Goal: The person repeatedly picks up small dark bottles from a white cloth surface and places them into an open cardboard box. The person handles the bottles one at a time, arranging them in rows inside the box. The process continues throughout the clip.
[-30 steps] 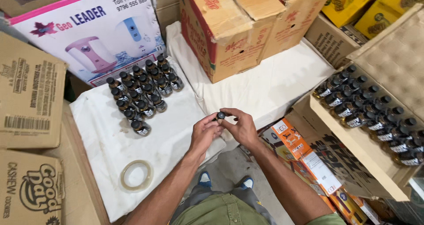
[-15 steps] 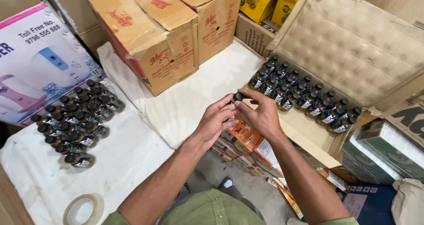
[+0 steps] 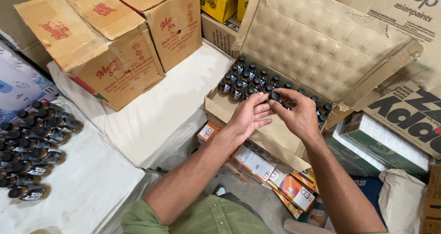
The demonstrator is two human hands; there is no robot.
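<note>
Both hands have shifted from over the white sheet across to the open carton w/ the view swinging right, so the lying bottles that were centre-frame now sit at the left edge.

Left hand (image 3: 248,117) is flat-ish, fingers together and stretched toward the right one, touching it at the tips. Right hand (image 3: 301,114) has thumb and forefinger pinched on a small dark bottle (image 3: 275,96), held just over the front row in the carton (image 3: 220,107). It looks held by the cap end, prob. because the rows are too tight to get fingers round the body.

Bottles in the carton (image 3: 245,80) stand upright, packed touching; the carton's dimpled flap (image 3: 321,45) leans back, keeping the rows open to reach. Bottles on the sheet (image 3: 41,142) lie on their sides in loose rows.

Hard to see: the held bottle's lower part is behind the fingers, so can't tell if it's seated or lifted. Right hand covers part of the rows. Lying bottles are cut off at left. Red-printed boxes (image 3: 119,45) stand behind the sheet (image 3: 156,119).
</note>
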